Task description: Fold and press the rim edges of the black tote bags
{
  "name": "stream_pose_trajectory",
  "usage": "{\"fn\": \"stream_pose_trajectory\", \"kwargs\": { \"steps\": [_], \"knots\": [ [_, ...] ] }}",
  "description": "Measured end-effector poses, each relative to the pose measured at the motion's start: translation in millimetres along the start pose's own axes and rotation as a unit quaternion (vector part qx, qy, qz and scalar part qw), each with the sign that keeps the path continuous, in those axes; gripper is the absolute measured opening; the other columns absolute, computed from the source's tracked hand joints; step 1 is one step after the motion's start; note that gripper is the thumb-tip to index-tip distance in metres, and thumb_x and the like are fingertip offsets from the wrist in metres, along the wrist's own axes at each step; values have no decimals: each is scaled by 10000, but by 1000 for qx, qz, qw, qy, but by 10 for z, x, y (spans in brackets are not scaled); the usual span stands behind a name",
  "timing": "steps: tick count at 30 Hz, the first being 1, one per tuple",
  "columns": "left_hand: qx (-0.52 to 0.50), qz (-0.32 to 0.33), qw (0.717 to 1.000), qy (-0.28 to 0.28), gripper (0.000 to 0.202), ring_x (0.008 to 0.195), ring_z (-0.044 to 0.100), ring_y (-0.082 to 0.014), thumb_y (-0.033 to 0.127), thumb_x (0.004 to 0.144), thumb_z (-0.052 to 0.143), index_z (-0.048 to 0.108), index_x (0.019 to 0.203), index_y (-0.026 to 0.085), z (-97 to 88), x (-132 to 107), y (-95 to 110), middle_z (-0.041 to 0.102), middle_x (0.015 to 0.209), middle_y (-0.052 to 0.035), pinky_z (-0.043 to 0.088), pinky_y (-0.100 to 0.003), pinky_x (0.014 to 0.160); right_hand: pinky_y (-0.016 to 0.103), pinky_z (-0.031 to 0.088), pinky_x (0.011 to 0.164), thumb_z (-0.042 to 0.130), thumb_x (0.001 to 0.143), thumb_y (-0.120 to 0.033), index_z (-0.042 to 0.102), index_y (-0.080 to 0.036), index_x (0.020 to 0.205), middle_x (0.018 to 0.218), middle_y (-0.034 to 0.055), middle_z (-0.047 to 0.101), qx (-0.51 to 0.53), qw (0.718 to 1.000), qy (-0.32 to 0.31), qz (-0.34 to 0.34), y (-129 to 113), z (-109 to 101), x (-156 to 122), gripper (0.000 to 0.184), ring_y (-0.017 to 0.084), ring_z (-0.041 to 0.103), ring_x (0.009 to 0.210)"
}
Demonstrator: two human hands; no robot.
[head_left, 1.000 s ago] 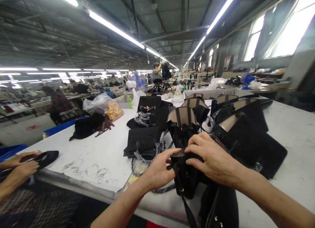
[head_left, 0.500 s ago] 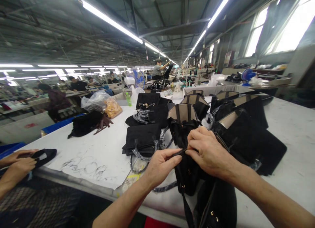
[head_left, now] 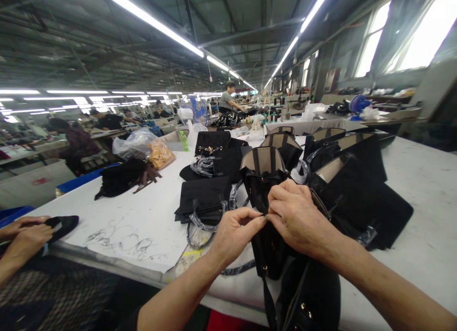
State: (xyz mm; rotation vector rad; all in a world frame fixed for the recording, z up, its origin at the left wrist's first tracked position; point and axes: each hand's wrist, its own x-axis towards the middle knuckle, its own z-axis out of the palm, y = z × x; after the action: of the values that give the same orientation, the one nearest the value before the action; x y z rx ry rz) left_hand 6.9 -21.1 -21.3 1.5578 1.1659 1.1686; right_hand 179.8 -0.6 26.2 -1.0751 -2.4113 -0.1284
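My left hand (head_left: 238, 230) pinches a dark edge or strap of a black handbag (head_left: 263, 255), thumb against fingers. Beside it, nearly fingertip to fingertip, my right hand (head_left: 294, 214) is closed on the same part of the bag. The exact piece between the fingertips is mostly hidden. Small gold fittings show on the bag's front. Nearest to me, another black bag piece (head_left: 314, 293) with gold studs hangs at the table edge. Behind my hands an open black bag (head_left: 264, 162) shows its beige lining.
Black bags with plastic-wrapped handles (head_left: 205, 197) lie left of my hands; more open bags (head_left: 357, 193) stand to the right. On the white table (head_left: 135, 216) are a black cloth item (head_left: 119, 178) and a plastic bag (head_left: 160, 152). At far left, a co-worker's hands (head_left: 26, 240) hold a black piece.
My left fingers have drawn into a tighter pinch close to my right fingertips, covering the strap-like edge seen before. A distant person has lowered the dark item held up earlier.
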Motion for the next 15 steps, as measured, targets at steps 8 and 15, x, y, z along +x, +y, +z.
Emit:
{"fn": "stream_pose_trajectory", "kwargs": {
  "steps": [8, 15],
  "knots": [
    [117, 20, 989, 92, 192, 623, 570, -115, 287, 774, 639, 698, 681, 130, 96, 51, 117, 678, 658, -22, 432, -195, 590, 374, 309, 777, 639, 791, -191, 640, -189, 626, 866, 29, 627, -19, 996, -59, 57, 455, -225, -46, 165, 199, 506, 894],
    [115, 22, 990, 76, 212, 658, 587, -125, 313, 796, 623, 688, 699, 137, 86, 42, 90, 687, 697, -22, 456, -200, 624, 388, 345, 842, 594, 812, -208, 619, -196, 607, 880, 34, 636, -12, 1000, -9, 14, 724, -187, -42, 206, 214, 510, 928]
  ]
}}
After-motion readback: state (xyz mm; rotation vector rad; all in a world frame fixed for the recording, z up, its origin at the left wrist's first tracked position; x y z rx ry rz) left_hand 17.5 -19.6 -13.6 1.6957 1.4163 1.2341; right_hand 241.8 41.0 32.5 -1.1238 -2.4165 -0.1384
